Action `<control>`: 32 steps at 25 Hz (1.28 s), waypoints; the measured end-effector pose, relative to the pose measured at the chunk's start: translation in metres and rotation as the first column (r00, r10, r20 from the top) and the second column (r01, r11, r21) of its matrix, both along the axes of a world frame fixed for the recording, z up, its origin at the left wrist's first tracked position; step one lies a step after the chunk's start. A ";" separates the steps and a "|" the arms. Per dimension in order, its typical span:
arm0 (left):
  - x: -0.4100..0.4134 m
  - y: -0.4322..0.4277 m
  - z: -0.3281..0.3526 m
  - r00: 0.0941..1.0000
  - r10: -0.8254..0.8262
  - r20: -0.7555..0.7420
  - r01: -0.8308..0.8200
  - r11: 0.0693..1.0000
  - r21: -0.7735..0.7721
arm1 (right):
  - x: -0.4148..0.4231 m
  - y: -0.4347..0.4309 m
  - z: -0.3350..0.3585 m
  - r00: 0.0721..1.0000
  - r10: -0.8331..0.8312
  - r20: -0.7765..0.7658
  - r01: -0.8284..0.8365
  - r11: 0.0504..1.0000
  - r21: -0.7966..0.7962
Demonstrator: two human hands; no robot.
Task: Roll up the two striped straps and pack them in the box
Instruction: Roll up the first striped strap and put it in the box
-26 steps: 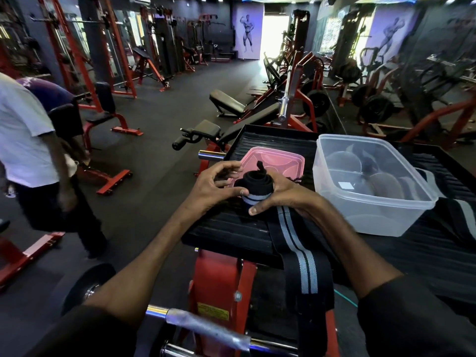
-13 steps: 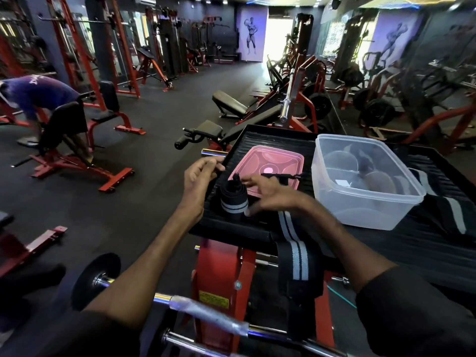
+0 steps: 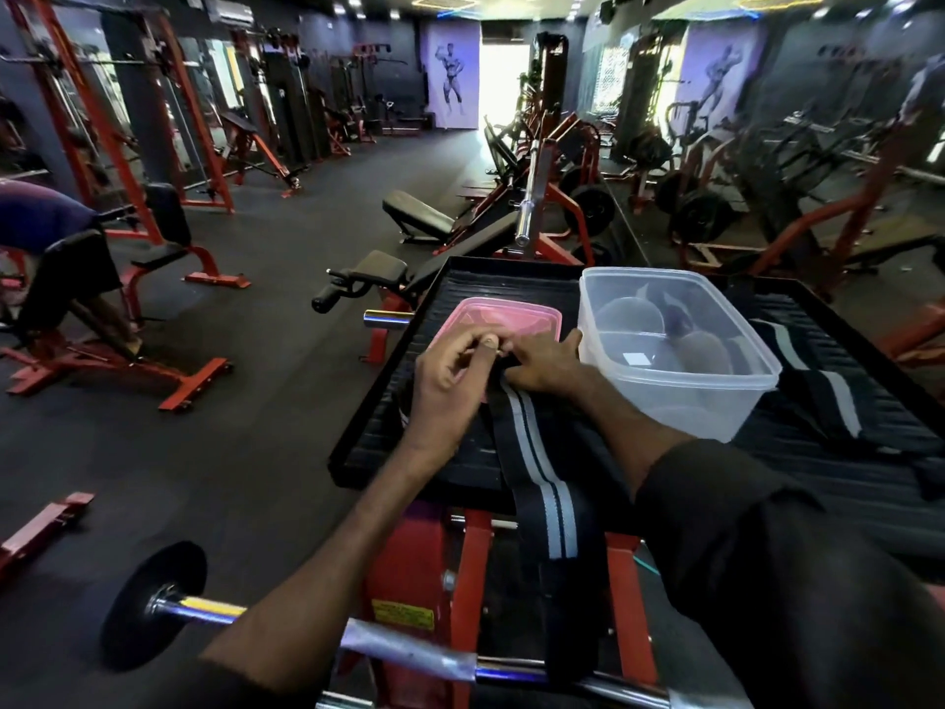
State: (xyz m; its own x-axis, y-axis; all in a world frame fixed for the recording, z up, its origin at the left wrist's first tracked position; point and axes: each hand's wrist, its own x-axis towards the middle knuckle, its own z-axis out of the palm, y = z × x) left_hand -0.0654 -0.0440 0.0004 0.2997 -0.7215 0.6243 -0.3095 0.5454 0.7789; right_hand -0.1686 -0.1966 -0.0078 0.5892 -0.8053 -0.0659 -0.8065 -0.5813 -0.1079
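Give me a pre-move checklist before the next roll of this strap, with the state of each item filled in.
1. Both hands on the strap end: left hand and right hand meet there: ok.
2. Roll tight: hidden under the hands: cannot tell.
3. Striped strap tail lies flat, untwisted: ok.
4. Tail hangs off the black platform edge: not ok.
5. Clear box open: ok.
6. Second strap rolled: not ok.

No legible txt anywhere.
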 end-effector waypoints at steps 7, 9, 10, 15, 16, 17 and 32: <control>0.014 -0.021 0.006 0.994 -0.083 0.077 0.064 0.973 0.222 | -0.046 0.050 0.046 0.890 0.364 0.274 -0.229 0.878 -0.420; 0.009 -0.019 0.014 0.977 -0.198 0.072 0.173 0.948 0.266 | -0.067 0.056 0.064 0.822 0.334 0.462 -0.186 0.923 -0.336; 0.004 -0.017 0.017 0.959 -0.279 0.053 0.249 0.915 0.317 | -0.078 0.056 0.074 0.765 0.292 0.574 -0.174 0.952 -0.252; -0.032 -0.005 0.020 0.884 -0.464 -0.053 0.423 0.748 0.511 | -0.114 0.061 0.110 0.548 0.231 0.804 -0.128 0.973 -0.193; -0.038 -0.002 0.023 0.879 -0.473 -0.062 0.439 0.753 0.490 | -0.119 0.063 0.114 0.517 0.243 0.821 -0.125 0.970 -0.209; -0.043 0.003 0.028 0.879 -0.471 -0.076 0.449 0.763 0.465 | -0.123 0.065 0.118 0.475 0.248 0.844 -0.127 0.969 -0.213; -0.030 0.019 0.002 0.865 -0.428 -0.262 0.502 0.746 0.437 | -0.123 0.102 0.030 0.241 -0.017 0.970 -0.298 0.950 0.090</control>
State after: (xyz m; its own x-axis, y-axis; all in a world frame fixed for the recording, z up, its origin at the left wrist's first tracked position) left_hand -0.0952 -0.0252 0.0020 -0.0976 -0.9849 0.1429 0.0125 0.1424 0.9897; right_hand -0.2915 -0.0942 0.0222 0.4429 -0.7546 0.4842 0.0783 -0.5055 -0.8593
